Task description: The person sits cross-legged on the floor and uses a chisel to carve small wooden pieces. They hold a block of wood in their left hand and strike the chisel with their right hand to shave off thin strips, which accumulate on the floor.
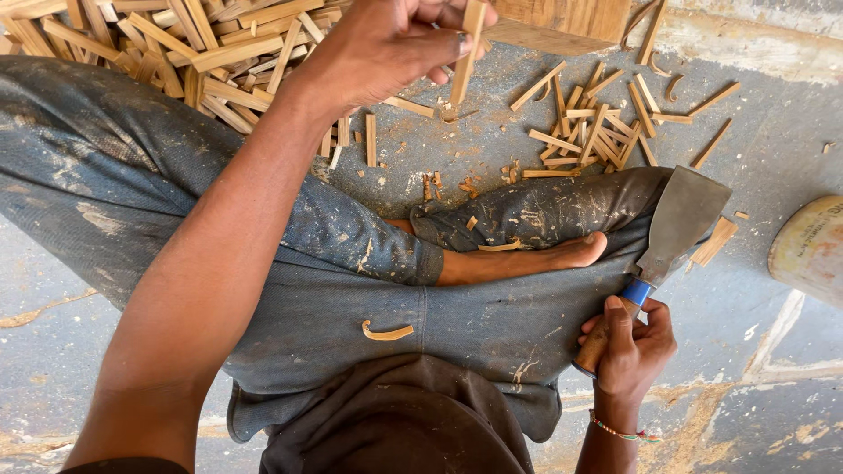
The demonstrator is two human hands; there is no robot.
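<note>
- The wooden block [562,22] at the top of the frame is cut off by the upper edge.
- The pile of wood sticks [176,44] at upper left runs past the top edge.
- The round container [812,250] at right is cut by the right edge.
- The left hand [386,44] hides the upper end of the stick [465,61] in its fingers [439,39].

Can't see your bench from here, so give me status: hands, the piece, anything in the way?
Left hand pinching a wooden stick upright. Right hand gripping broad blade, resting on the knee. Wood sticks scattered on floor ahead.

Dusty grey concrete floor [773,369], cracked, sawdust-strewn; bright daylight.
</note>
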